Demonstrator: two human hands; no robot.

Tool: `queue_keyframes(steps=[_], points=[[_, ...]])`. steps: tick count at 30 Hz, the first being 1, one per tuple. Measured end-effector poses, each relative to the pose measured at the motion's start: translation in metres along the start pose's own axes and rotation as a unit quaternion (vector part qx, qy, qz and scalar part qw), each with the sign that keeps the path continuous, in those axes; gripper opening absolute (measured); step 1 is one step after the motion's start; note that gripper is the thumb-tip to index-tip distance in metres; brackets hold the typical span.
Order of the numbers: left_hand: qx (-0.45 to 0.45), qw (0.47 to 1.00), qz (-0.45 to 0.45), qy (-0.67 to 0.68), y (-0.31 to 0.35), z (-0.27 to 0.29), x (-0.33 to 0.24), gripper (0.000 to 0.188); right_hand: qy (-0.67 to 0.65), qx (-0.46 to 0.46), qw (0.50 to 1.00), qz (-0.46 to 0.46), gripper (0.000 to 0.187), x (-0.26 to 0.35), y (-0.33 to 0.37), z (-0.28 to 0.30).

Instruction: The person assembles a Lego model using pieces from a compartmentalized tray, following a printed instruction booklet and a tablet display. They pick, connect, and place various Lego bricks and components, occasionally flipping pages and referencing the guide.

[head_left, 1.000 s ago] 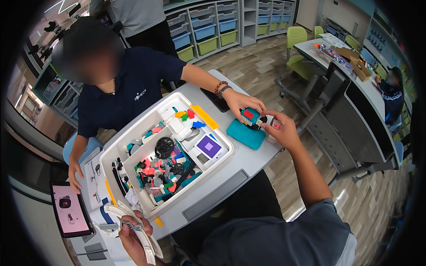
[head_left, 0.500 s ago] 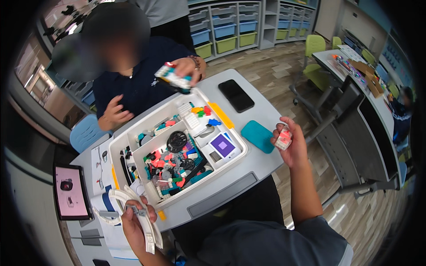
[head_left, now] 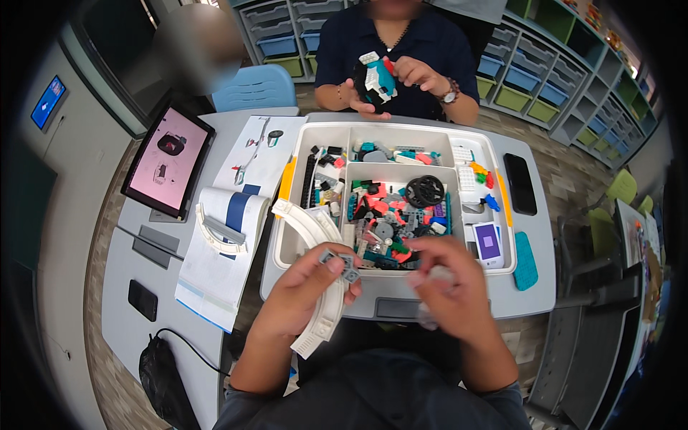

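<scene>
My left hand (head_left: 297, 290) is closed round a white curved toothed rack piece (head_left: 331, 304), which slants over the near left corner of the parts tray. Its thumb presses a small grey building brick (head_left: 340, 264) against the curve's inner side. My right hand (head_left: 466, 287) is over the tray's near edge, fingers bent and smeared by motion. A small pale brick block (head_left: 440, 274) shows between those fingers, mostly hidden. Below both hands' reach, the white tray (head_left: 394, 271) holds loose coral, grey, teal and black bricks and a black wheel (head_left: 425, 191).
Across the table a person holds a teal, white and black brick model (head_left: 376, 79). On the left lie an open booklet (head_left: 208, 287), another white curved piece (head_left: 209, 231), a screen (head_left: 168, 158) and a phone (head_left: 142, 299). Another phone (head_left: 520, 184) and a teal case (head_left: 526, 261) lie right.
My view has swung to face the tray squarely. My right hand has come in from the right edge to the tray's front, close to my left hand. The other person now holds the model two-handed.
</scene>
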State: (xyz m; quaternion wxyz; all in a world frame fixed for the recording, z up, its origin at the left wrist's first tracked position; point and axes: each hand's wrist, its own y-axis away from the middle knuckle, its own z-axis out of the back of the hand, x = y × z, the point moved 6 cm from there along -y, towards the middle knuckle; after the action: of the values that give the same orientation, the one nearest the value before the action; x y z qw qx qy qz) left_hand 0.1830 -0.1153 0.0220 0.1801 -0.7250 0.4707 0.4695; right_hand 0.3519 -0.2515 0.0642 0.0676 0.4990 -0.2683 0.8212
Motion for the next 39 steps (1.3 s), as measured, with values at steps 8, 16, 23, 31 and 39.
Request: queue_keyframes(steps=[8, 16, 23, 31, 39], points=[[-0.014, 0.999, -0.004, -0.04, 0.019, 0.025, 0.006, 0.029, 0.114, 0.031, 0.989, 0.09, 0.05, 0.022, -0.018, -0.09], [-0.032, 0.982, -0.126, -0.139, 0.008, 0.036, -0.002, 0.04, 0.192, -0.031, 0.977, 0.09, 0.051, 0.03, -0.021, -0.113], [-0.041, 0.957, -0.157, -0.24, 0.007, 0.019, -0.005, 0.059, 0.159, -0.041, 0.985, 0.059, 0.042, 0.019, -0.022, -0.102], [0.019, 0.933, -0.137, -0.332, -0.011, -0.009, -0.015, 0.055, 0.098, -0.035, 0.994, 0.016, 0.035, -0.01, -0.028, -0.079], [-0.054, 0.987, -0.06, -0.142, -0.07, 0.012, 0.004, 0.054, 0.041, -0.106, 0.993, -0.043, 0.026, -0.06, -0.052, -0.07]])
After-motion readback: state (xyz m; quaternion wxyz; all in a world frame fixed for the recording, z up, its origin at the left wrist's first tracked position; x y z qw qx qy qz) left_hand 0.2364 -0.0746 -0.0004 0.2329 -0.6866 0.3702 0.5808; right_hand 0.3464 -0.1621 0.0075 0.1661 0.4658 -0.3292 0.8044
